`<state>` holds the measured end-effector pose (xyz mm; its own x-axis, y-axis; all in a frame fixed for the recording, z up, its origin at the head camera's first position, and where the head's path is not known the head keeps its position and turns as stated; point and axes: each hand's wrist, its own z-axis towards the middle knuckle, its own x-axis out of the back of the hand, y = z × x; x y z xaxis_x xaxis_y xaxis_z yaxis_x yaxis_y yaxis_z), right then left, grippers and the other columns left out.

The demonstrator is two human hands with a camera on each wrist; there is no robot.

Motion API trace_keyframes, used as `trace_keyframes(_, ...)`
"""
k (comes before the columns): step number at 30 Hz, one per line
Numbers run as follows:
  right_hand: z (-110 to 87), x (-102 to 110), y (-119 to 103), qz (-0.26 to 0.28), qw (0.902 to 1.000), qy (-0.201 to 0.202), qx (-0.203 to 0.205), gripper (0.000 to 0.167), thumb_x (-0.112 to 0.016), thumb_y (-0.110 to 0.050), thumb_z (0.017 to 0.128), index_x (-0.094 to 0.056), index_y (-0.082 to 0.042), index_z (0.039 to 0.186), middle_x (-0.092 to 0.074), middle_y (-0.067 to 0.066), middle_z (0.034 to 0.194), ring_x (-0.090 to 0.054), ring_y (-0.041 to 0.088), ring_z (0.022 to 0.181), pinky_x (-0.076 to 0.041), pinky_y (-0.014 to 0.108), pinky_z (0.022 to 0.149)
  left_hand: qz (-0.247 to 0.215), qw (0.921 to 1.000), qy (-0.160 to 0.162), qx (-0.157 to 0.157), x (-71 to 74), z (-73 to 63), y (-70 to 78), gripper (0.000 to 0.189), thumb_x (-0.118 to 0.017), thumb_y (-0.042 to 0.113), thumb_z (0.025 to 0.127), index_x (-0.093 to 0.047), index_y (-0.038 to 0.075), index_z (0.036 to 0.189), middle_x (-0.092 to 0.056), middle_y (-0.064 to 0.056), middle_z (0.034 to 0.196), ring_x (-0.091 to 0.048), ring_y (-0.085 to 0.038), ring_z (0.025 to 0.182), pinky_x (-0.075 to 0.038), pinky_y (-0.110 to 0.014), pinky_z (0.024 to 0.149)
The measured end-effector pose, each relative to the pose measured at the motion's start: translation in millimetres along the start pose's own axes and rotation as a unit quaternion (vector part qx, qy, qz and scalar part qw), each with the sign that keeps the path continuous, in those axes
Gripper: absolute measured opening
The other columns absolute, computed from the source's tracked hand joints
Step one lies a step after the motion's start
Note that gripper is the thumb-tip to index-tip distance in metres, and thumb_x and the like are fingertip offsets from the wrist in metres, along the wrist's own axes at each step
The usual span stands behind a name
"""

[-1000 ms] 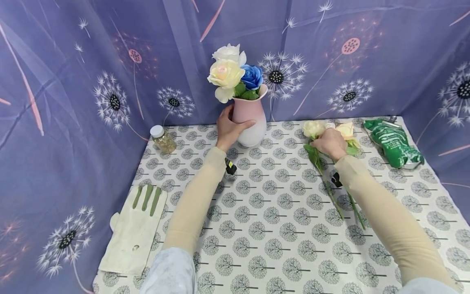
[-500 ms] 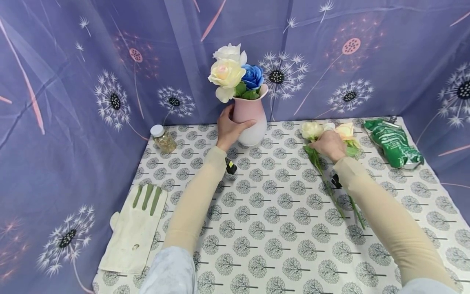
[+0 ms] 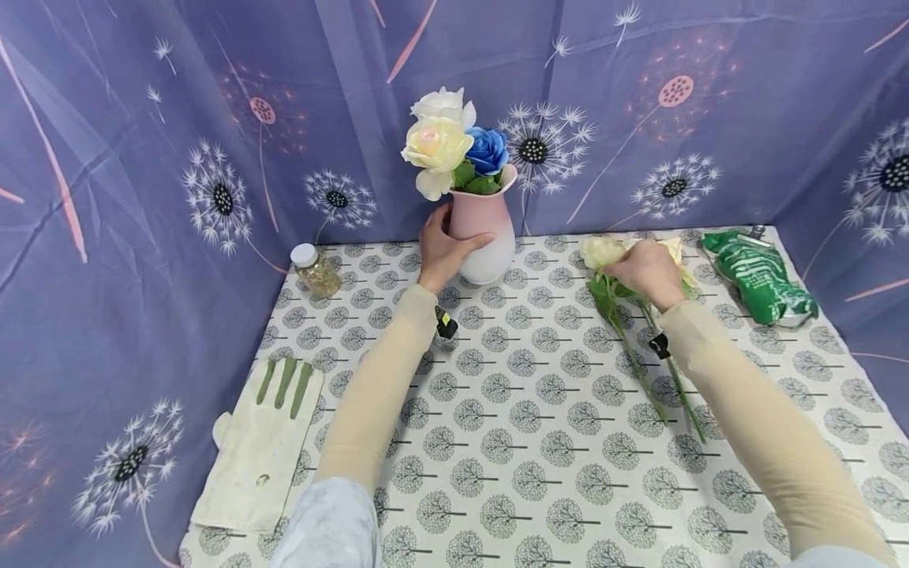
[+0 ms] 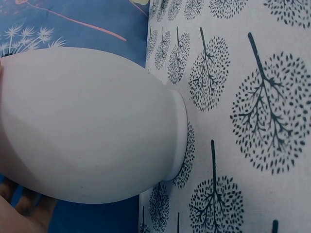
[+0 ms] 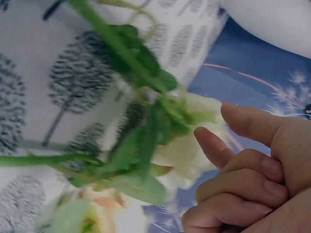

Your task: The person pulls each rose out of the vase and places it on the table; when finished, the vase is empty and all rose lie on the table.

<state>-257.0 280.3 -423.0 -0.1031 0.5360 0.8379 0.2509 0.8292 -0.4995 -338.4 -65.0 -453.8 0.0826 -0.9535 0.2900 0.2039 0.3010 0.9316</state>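
Observation:
My left hand point(image 3: 446, 246) grips the pink-and-white vase point(image 3: 484, 248), its thumb across the front. The vase stands upright on the cloth, holding a white rose point(image 3: 442, 104), a pale yellow rose point(image 3: 436, 143) and a blue rose point(image 3: 487, 150). In the left wrist view, the vase's white body point(image 4: 92, 126) fills much of the picture. My right hand point(image 3: 648, 272) is over loose cut roses lying at the right. A pale rose point(image 3: 602, 252) and a peach rose point(image 3: 671, 248) show beside it. In the right wrist view, thumb and forefinger are apart at a pale rose point(image 5: 187, 145); the other fingers are curled.
A white-capped jar point(image 3: 316, 272) stands at the back left, and a cream glove point(image 3: 259, 450) with green stripes lies in front of it. A green packet point(image 3: 760, 276) lies at the back right. The patterned curtain point(image 3: 604, 79) rises behind the tree-print cloth point(image 3: 525, 442).
My right hand has shifted slightly to the right and covers the middle white rose. More leaves now show to its left. My left hand and the vase stay in place.

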Motion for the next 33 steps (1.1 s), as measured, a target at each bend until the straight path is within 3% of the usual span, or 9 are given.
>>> trace_keyframes(3,-5.6,7.9,-7.4,0.01,0.9999,0.002,0.008,0.047,-0.078,-0.039,0.099,-0.077,0.004,0.116,-0.079,0.024,0.099,-0.056,0.016,0.063,-0.048,0.032,0.057,0.0,1.0,0.001,-0.001,-0.2,-0.2,-0.2,0.1,-0.102,0.036,0.075,-0.053,0.01,0.158,-0.062,-0.013,0.156,-0.064,-0.03,0.139,-0.052,-0.046,0.121)
trace_keyframes(6,-10.6,15.2,-15.4,0.01,0.9995,0.018,0.024,0.048,-0.079,-0.039,0.099,-0.077,0.004,0.119,-0.077,0.032,0.122,-0.065,0.022,0.071,-0.054,0.036,0.062,0.001,1.0,0.002,0.0,-0.2,-0.7,-0.4,0.1,-0.102,0.037,0.075,-0.053,0.011,0.158,-0.063,-0.012,0.156,-0.064,-0.031,0.139,-0.052,-0.046,0.122)
trace_keyframes(9,-15.5,22.7,-25.3,0.005,0.9989,0.033,0.033,0.048,-0.078,-0.041,0.099,-0.079,0.002,0.12,-0.075,0.033,0.129,-0.07,0.031,0.081,-0.054,0.037,0.062,0.003,1.0,0.002,0.003,0.3,-1.6,0.6,0.1,-0.102,0.038,0.074,-0.053,0.012,0.158,-0.062,-0.011,0.156,-0.063,-0.031,0.14,-0.052,-0.046,0.122)
trace_keyframes(13,-23.1,30.9,-40.0,0.016,0.9969,0.055,0.055,0.045,-0.079,-0.04,0.1,-0.079,0.0,0.121,-0.073,0.032,0.133,-0.066,0.026,0.074,-0.048,0.034,0.061,0.005,1.0,0.002,0.004,0.8,-2.0,1.6,0.101,-0.102,0.039,0.074,-0.053,0.012,0.158,-0.062,-0.011,0.157,-0.064,-0.029,0.139,-0.052,-0.045,0.121)
trace_keyframes(16,-31.3,34.4,-52.7,0.035,0.994,0.073,0.073,0.039,-0.08,-0.035,0.1,-0.079,-0.002,0.121,-0.079,0.028,0.12,-0.057,0.016,0.06,-0.046,0.034,0.059,0.004,1.0,0.002,0.003,0.4,-1.5,1.4,0.101,-0.102,0.039,0.074,-0.053,0.012,0.158,-0.062,-0.011,0.157,-0.064,-0.029,0.139,-0.053,-0.045,0.121)
trace_keyframes(20,-43.7,36.5,-70.9,0.051,0.9898,0.098,0.089,0.035,-0.081,-0.033,0.099,-0.08,-0.004,0.118,-0.081,0.02,0.099,-0.057,0.014,0.055,-0.042,0.031,0.048,0.003,1.0,0.002,0.003,0.4,-1.1,0.9,0.102,-0.102,0.038,0.074,-0.052,0.012,0.159,-0.062,-0.012,0.157,-0.063,-0.029,0.14,-0.053,-0.045,0.121)
trace_keyframes(26,-60.3,34.9,-97.2,0.056,0.9806,0.137,0.128,0.03,-0.08,-0.03,0.099,-0.082,-0.005,0.115,-0.07,0.004,0.073,-0.05,0.016,0.054,-0.037,0.032,0.054,0.003,1.0,0.004,0.0,0.1,-0.2,-0.5,0.102,-0.102,0.038,0.074,-0.053,0.011,0.158,-0.062,-0.012,0.157,-0.064,-0.029,0.14,-0.053,-0.045,0.121)
trace_keyframes(29,-67.1,33.6,-112.1,0.061,0.9793,0.139,0.133,0.028,-0.08,-0.031,0.1,-0.083,-0.007,0.115,-0.063,-0.003,0.064,-0.046,0.014,0.05,-0.033,0.029,0.048,0.0,1.0,0.003,-0.002,-0.4,-0.1,-0.3,0.101,-0.102,0.038,0.074,-0.053,0.011,0.158,-0.062,-0.012,0.156,-0.064,-0.029,0.139,-0.053,-0.044,0.121)
trace_keyframes(33,-72.0,27.8,-132.5,0.074,0.9741,0.146,0.156,0.025,-0.08,-0.027,0.099,-0.084,-0.009,0.115,-0.061,-0.004,0.06,-0.043,0.012,0.045,-0.028,0.026,0.041,0.001,1.0,0.003,-0.005,-0.4,-0.3,-0.5,0.101,-0.102,0.038,0.074,-0.054,0.011,0.157,-0.063,-0.012,0.156,-0.064,-0.029,0.139,-0.053,-0.044,0.121)
